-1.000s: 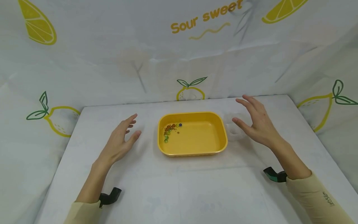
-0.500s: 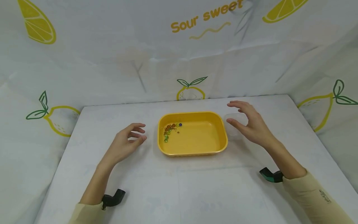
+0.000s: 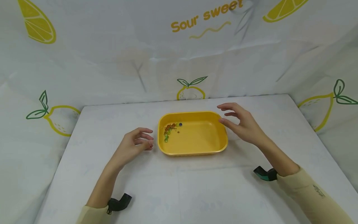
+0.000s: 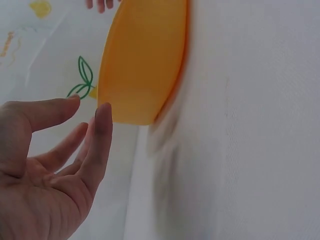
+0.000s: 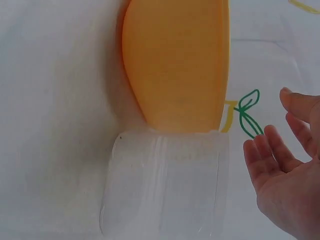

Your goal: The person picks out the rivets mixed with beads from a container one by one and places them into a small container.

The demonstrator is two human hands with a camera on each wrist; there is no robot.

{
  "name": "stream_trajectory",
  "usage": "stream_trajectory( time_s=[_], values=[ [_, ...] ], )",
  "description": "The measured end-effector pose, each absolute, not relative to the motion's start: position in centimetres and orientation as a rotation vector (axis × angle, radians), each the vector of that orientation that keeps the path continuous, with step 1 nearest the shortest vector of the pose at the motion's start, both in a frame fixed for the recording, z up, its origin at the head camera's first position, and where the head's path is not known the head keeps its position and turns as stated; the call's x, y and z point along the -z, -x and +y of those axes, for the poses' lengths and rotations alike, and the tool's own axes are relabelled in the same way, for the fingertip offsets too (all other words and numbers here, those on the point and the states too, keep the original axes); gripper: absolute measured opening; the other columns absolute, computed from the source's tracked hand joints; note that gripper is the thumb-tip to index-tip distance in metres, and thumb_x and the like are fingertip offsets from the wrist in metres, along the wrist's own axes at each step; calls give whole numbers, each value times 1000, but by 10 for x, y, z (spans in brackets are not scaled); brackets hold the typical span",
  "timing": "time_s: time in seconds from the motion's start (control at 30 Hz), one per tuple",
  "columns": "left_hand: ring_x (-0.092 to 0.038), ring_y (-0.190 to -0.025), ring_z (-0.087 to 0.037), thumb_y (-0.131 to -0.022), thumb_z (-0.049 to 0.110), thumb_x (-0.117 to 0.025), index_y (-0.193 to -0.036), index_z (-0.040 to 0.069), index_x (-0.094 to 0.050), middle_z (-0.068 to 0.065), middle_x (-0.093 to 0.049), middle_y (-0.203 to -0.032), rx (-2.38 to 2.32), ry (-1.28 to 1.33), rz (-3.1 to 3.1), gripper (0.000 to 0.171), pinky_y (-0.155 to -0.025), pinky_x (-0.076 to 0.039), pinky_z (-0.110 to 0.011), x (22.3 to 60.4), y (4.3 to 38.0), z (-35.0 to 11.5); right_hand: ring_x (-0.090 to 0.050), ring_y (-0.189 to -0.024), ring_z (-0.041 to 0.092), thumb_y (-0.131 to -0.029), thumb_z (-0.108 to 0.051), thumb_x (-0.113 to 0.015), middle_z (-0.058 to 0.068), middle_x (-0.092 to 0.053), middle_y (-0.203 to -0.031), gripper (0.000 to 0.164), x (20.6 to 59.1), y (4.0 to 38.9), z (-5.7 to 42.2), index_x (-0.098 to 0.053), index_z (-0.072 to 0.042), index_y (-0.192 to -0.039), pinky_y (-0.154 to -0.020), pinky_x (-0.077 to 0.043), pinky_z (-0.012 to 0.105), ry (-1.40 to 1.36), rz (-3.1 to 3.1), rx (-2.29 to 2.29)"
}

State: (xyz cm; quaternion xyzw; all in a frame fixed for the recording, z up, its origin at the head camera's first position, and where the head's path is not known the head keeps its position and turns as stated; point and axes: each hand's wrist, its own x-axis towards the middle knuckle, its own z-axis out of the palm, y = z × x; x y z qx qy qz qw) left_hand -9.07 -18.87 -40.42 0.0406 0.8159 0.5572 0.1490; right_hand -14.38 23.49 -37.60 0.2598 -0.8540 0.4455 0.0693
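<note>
Yellow rounded-rectangular plastic tray: left hand, right hand draw nearer, fingers loosely bent, grasping nothing; tray yet unheld.

A glossy yellow rounded-rectangle plastic tray catches the light on its smooth floor, along with shiny, glassy-looking small green, amber and blue beads and a smooth, see-through boxy plastic container. The flat white tabletop looks matt and faintly grained, the white lemon-printed backdrop sheet creased, and the long beige sleeves matt cloth.
</note>
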Motion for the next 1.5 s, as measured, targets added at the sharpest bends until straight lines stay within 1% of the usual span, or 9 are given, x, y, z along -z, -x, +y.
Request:
stream_trajectory(
  time_s=[0.2,0.5,0.67,0.73,0.93,1.03,1.2,1.3,1.5],
  values=[
    [-80,-104,-34,-102,4,-67,-147,2,-57,-23,-70,-129,-1668,-101,2259,46,-91,-69,-37,409,89,-183,-62,-121,-2,-99,2,-74,14,-68,-135,41,375,147,224,-64,2,-139,-103,-57,12,-795,-2571,-1490],
    [-80,-105,-33,-101,7,-73,-144,7,-60,-20,-70,-131,-1691,-84,2259,45,-91,-69,-32,413,83,-175,-63,-117,-1,-101,-2,-73,15,-69,-135,37,375,151,213,-65,-2,-136,-101,-57,11,-843,-2615,-1539],
    [-80,-102,-34,-101,7,-74,-143,8,-61,-19,-71,-129,-1690,-84,2279,44,-89,-69,-34,414,81,-171,-62,-120,3,-101,-4,-73,14,-68,-138,36,374,152,206,-65,-2,-137,-102,-57,11,-826,-2688,-1580],
    [-80,-102,-34,-101,8,-74,-142,8,-61,-19,-71,-128,-1693,-84,2282,44,-89,-69,-33,414,80,-170,-63,-121,8,-102,-6,-73,13,-68,-139,36,373,152,203,-65,-4,-137,-102,-56,11,-821,-2724,-1590],
    [-80,-101,-34,-100,8,-75,-142,6,-60,-20,-70,-126,-1715,-68,2272,45,-88,-69,-33,415,79,-168,-65,-129,36,-104,-10,-72,13,-69,-139,35,371,156,197,-66,-4,-138,-103,-57,14,-837,-2774,-1661],
    [-80,-100,-34,-100,6,-74,-142,7,-60,-22,-70,-126,-1735,-57,2257,45,-88,-69,-35,416,79,-167,-64,-131,42,-104,-10,-72,17,-68,-139,36,368,157,193,-65,-4,-138,-104,-58,16,-853,-2793,-1706],
    [-80,-100,-33,-99,6,-74,-142,8,-60,-21,-71,-125,-1745,-49,2258,45,-88,-69,-35,416,79,-167,-64,-132,40,-104,-13,-73,19,-67,-142,35,366,162,186,-66,-7,-138,-108,-57,17,-876,-2856,-1736],
    [-80,-100,-33,-99,6,-75,-142,9,-60,-20,-71,-124,-1744,-38,2262,45,-88,-69,-34,417,79,-167,-65,-130,34,-104,-15,-73,17,-68,-142,34,364,165,182,-67,-9,-137,-108,-56,18,-891,-2895,-1698],
    [-80,-99,-33,-99,5,-75,-142,9,-60,-20,-71,-123,-1750,-34,2257,47,-88,-69,-33,419,79,-167,-65,-127,24,-105,-16,-73,16,-68,-142,34,360,173,175,-68,-11,-138,-113,-57,29,-877,-2940,-1723]
  ],
)
